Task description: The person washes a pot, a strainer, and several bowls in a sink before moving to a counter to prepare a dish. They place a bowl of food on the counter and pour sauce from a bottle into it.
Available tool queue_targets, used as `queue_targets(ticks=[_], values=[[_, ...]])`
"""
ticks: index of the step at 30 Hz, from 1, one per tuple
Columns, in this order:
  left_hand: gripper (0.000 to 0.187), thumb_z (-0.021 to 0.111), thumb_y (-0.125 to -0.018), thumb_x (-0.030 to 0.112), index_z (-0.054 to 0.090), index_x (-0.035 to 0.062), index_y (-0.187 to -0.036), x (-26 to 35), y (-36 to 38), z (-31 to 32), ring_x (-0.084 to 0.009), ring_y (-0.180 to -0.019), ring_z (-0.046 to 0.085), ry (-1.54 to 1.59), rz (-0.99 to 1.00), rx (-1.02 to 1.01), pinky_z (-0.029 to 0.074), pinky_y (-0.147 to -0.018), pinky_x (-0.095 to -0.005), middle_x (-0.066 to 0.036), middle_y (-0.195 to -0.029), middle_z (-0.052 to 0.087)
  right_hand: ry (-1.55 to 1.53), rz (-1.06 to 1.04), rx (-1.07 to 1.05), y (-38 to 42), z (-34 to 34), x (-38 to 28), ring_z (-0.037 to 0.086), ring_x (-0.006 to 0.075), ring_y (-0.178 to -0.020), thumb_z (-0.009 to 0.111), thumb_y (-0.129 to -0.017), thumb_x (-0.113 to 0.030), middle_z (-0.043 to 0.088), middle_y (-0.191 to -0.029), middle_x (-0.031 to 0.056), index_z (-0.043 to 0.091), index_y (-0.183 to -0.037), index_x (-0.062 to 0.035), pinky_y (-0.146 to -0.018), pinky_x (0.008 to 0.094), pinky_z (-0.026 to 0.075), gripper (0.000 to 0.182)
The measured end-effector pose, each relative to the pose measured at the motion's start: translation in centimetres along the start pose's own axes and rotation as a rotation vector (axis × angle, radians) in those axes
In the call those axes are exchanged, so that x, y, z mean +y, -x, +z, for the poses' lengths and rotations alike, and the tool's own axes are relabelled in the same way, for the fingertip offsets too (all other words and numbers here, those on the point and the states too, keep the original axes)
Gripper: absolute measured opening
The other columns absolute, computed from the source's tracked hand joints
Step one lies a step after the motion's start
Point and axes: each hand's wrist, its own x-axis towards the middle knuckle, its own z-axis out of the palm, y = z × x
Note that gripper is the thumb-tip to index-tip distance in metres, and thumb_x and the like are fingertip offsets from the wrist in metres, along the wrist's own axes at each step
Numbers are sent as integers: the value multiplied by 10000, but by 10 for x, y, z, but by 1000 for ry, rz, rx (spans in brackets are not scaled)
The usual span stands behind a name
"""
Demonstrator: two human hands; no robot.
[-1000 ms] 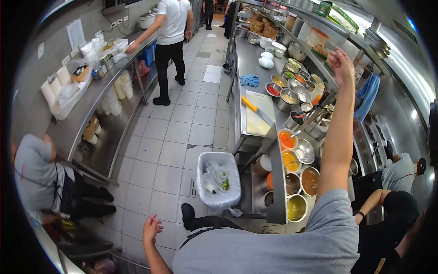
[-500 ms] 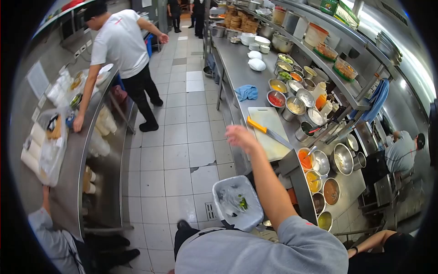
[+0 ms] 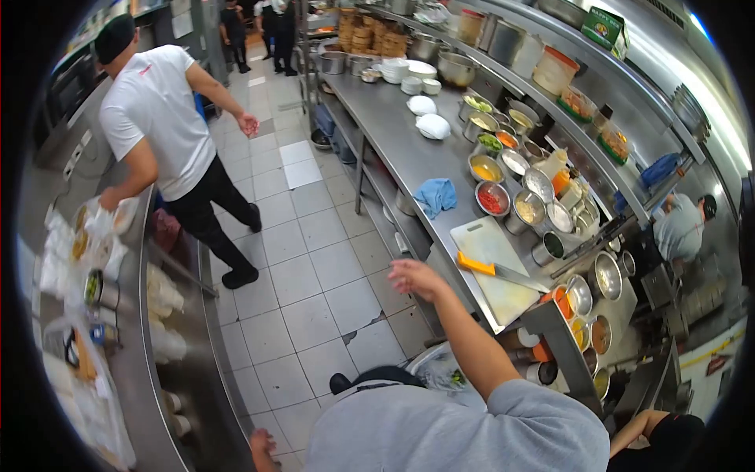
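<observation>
My right hand [image 3: 415, 279] reaches out over the aisle beside the prep counter, its fingers loosely apart and nothing in it. Nearest to it on the counter is a white cutting board [image 3: 494, 271], with a yellow-handled knife [image 3: 503, 272] lying across it. Low at the left of my body is my left hand [image 3: 263, 442], fingers apart, holding nothing I can see. A bin [image 3: 429, 360] with a clear liner and green scraps stands below my right forearm, partly hidden by my body and arm.
A blue cloth [image 3: 435, 197] and several metal bowls of ingredients, including a red one [image 3: 492, 198], line the steel counter [image 3: 393, 141]. A person in a white shirt [image 3: 153, 118] stands at the left counter, which holds plastic bags [image 3: 79, 377]. Others work at far right and lower right.
My view has turned and moved. My left hand now shows at the bottom. The white-shirted person's arm has drawn back along the left counter. My right arm stays outstretched.
</observation>
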Motion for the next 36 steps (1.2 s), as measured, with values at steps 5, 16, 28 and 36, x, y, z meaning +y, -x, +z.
queue_targets(ticks=[5,16,28,36], values=[[137,523,-961,261,536,158,-1051,236,-89,2,-153,-474,515,21,241,83,421,-382,-301,-15,-787,586,-391,-265,278,-64,-59,-61,613,139,-787,605,-941,-264,646,-1012,54,536,-1212,-85,-666,290,514,332],[296,557,-957,278,527,149,-1222,476,-181,195,-167,-581,587,-219,137,-92,490,-469,-331,-37,-867,614,-575,-514,773,-330,-252,-215,581,158,-847,595,-948,-308,614,-1081,44,500,-1231,-118,-697,339,504,354],[254,620,-910,159,604,2,-1110,536,-231,199,-142,-842,586,-183,54,-99,484,-757,-269,-55,-928,641,-695,-223,1152,-496,-362,-257,560,204,-851,642,-922,-323,571,-1101,77,482,-1273,-103,-711,362,504,444],[198,627,-907,151,606,20,-1053,673,-369,273,-112,-815,591,-313,-1,-233,485,-733,-251,-29,-871,637,-1009,-404,1009,-517,-388,-249,551,145,-740,652,-924,-285,595,-871,25,599,-984,-99,-621,264,473,203]])
